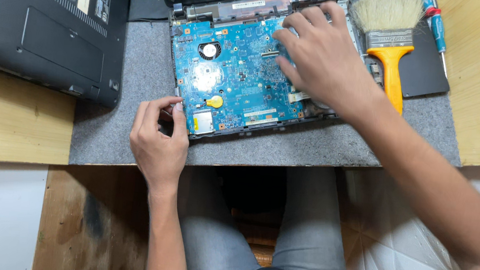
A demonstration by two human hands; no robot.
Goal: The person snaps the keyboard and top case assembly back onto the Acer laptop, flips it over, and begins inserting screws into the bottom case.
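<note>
Two hands flank the blue circuit board: left hand, right hand.

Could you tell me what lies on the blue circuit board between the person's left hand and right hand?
In the head view, between the left hand and right hand, the blue circuit board shows a yellow coin-cell holder and a small round fan.

— What's under the hands?

— A blue circuit board, lying flat in an opened laptop base, upper middle of the frame.

— Any details?

— A small round fan sits near the board's upper left, a yellow coin cell near its lower middle, and a silver card slot at its lower left corner.
</note>
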